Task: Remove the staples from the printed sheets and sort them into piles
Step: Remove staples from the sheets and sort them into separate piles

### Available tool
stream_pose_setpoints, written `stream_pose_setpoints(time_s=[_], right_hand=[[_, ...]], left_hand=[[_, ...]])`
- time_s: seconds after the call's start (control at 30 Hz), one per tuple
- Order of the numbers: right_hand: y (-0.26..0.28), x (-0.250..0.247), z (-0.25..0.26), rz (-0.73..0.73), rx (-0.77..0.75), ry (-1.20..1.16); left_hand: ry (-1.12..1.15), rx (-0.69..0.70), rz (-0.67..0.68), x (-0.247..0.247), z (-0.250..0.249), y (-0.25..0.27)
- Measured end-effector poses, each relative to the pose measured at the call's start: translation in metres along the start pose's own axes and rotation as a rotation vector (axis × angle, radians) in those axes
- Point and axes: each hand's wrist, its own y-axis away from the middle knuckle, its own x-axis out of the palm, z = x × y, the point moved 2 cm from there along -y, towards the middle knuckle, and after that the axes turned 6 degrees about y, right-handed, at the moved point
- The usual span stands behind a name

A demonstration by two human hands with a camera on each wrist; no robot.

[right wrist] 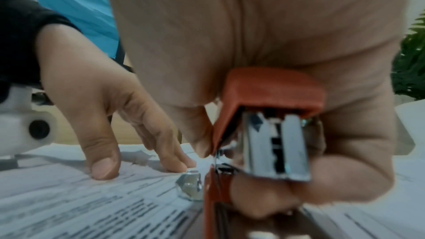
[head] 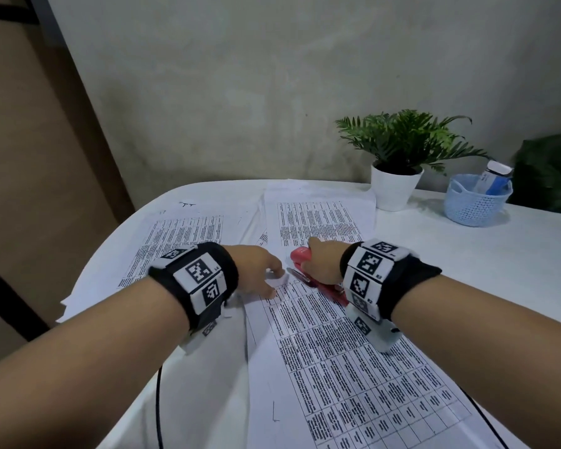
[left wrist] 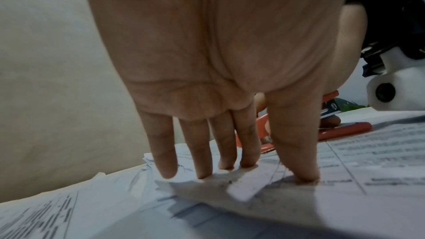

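Two hands meet over the top corner of the nearest printed sheets, which lie on the desk running from the centre toward five o'clock. The left hand has straight, spread fingers, and its fingertips press the folded corner flat; it grips nothing. The right hand is curled round a red stapler, whose metal tongue sits low on the paper just beside the left fingertips. The staple itself is too small to make out.

Judging by this, the step in hand is prying a staple from that corner. Done well, the tongue should slide flat under the staple's crown, then lever up gently while the left hand keeps firm pressure close by, so the paper does not tear or lift. Fingers ought to stay clear of the tongue's path.

More printed sheets lie at twelve o'clock, and another pile at ten o'clock. A potted plant and a blue basket stand at two o'clock.
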Motion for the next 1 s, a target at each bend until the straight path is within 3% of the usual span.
stream_pose_setpoints(time_s=[0.2, 0.4, 0.6, 0.83, 1.0], right_hand=[[-0.015, 0.009, 0.019, 0.003, -0.001, 0.235], [-0.012, 0.0, 0.007, -0.037, 0.045, 0.022], [-0.017, 0.0, 0.018, -0.001, 0.026, 0.163], [-0.012, -0.005, 0.013, -0.051, -0.024, 0.116], [-0.014, 0.0, 0.02, -0.05, 0.03, 0.138]], left_hand=[[-0.007, 0.023, 0.004, -0.001, 0.0, 0.001], [0.007, 0.029, 0.01, -0.002, 0.0, 0.001], [-0.025, 0.058, 0.018, -0.004, -0.002, 0.002], [0.043, 0.068, 0.032, -0.001, 0.002, 0.004], [0.032, 0.07, 0.021, -0.001, 0.002, 0.004]])
